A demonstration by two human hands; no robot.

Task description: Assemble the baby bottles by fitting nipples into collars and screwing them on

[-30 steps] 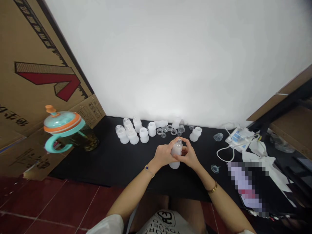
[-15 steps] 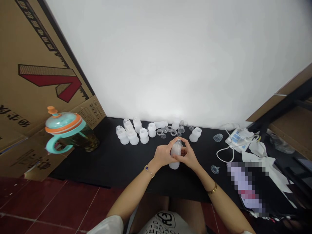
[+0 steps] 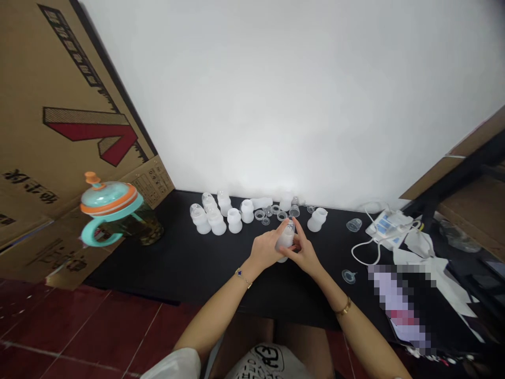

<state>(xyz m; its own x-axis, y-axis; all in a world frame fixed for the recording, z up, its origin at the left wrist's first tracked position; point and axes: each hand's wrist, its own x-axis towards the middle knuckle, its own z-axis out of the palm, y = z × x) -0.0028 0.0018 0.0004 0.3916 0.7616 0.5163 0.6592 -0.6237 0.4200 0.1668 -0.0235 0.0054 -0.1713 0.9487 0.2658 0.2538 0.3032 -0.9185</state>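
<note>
The left hand (image 3: 266, 249) and the right hand (image 3: 307, 256) close together around a milky-white plastic bottle (image 3: 284, 242) with a clear domed top. The bottle lies between the two palms, at the near middle of the black table (image 3: 189, 258). The left hand's fingers curve along its left side and the right hand's along its right; fingertips of both meet near the clear top, while the thumbs cross the front lower down. The bottle's base shows below the grip; whether it touches the table I cannot tell.

Beyond the hands, to the left, stands a group of white plastic bottles with clear domed caps (image 3: 215, 218). Just right of them are two open-necked white bottles (image 3: 235, 221). Clear plastic rings and small domes (image 3: 281, 216) lie scattered at the far middle, and another open-necked white bottle (image 3: 316, 220) leans a little right of them. Farther right lie a clear plastic dome (image 3: 354, 225), a round clear piece with a short stem (image 3: 349, 276) nearer, and a white cable (image 3: 365, 262) beside crumpled white paper (image 3: 437, 266). At the far left, a jug with a turquoise handle and orange-trimmed lid (image 3: 110, 202) stands before a brown cardboard box (image 3: 31, 152).
</note>
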